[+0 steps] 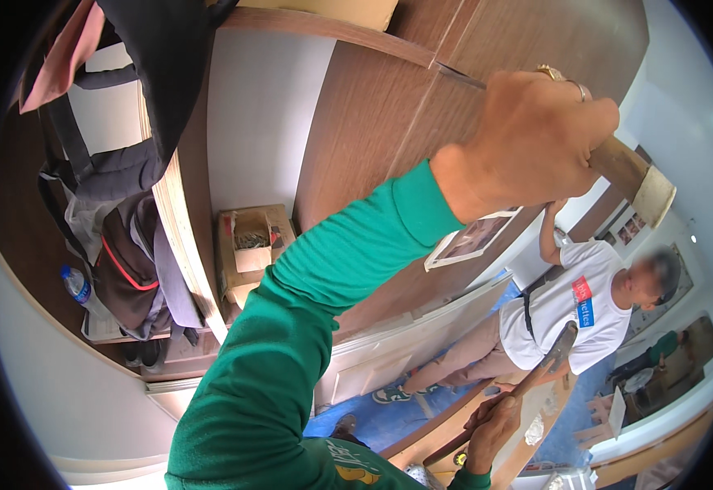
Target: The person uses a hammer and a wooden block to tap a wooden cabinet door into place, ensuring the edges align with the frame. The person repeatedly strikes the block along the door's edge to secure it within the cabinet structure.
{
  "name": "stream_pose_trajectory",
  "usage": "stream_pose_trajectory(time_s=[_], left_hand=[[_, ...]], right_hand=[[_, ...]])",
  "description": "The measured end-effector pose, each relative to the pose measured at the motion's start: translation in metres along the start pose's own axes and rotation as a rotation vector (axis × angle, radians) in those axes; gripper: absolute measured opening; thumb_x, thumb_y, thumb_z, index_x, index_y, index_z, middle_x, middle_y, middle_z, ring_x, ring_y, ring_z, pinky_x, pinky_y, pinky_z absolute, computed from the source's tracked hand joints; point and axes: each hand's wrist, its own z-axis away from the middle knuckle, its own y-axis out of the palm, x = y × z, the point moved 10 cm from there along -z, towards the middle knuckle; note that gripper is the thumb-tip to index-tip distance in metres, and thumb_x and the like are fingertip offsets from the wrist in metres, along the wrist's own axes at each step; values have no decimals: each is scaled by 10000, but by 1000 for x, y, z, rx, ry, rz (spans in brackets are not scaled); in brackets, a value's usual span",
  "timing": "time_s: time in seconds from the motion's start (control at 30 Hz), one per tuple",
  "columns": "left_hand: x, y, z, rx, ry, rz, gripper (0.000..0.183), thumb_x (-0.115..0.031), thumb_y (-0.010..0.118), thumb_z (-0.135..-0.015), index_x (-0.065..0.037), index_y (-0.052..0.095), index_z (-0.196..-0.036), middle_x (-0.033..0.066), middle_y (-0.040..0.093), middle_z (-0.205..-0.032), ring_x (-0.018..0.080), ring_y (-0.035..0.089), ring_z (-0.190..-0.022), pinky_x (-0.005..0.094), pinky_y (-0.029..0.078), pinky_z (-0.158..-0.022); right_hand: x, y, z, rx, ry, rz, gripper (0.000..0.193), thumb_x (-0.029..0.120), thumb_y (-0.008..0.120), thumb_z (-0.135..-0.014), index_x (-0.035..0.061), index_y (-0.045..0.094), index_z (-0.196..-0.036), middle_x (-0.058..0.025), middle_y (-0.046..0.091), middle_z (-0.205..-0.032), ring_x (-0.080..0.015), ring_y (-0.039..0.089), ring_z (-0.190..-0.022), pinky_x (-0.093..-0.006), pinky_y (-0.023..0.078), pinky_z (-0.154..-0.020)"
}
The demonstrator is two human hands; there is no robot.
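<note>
My left hand [528,143], in a green sleeve and raised high, is closed around the wooden handle of a chisel [622,167]. Its thin metal blade points left, with its tip at the seam by a brown wood-grain panel [373,114]; how far it goes in I cannot tell. The handle's pale butt faces the room on the right. Lower down, my right hand [493,431] grips a hammer [536,374] by its wooden handle. The dark hammer head is up, well apart from the chisel.
Left, an open cabinet holds bags [131,269], a water bottle [76,283] and a cardboard box [250,233] of small metal pieces. A person in a white T-shirt [573,306] stands at right, behind a wooden board [528,433]. Pale panels [381,359] lean below; blue sheeting covers the floor.
</note>
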Motion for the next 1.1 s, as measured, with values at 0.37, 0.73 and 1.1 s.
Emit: stream_pose_trajectory(time_s=[0.37,0.73,1.1], left_hand=[[-12,-8,14,35,111,51,228,-223,852,-668,-183,663,-788,7,535,-625,227,586,-533,373,419,-477],[-12,-10,20,15,129,33,268,-250,871,-664,-185,623,-741,4,537,-636,219,568,-512,384,413,-451],[-12,-10,22,18,130,83,263,-207,871,-632,-188,638,-754,-5,572,-655,215,594,-540,372,434,-457]], right_hand=[[24,11,-14,-23,-286,46,594,635,486,-1138,48,523,-1058,-24,473,-654,-114,499,-488,-257,431,-444],[124,84,-55,-37,-467,-166,688,708,608,-1053,29,506,-1041,-51,510,-731,-124,507,-543,-268,460,-487],[114,87,-54,-143,-360,-130,467,470,554,-1108,14,508,-1019,-81,535,-736,-133,525,-559,-274,445,-488]])
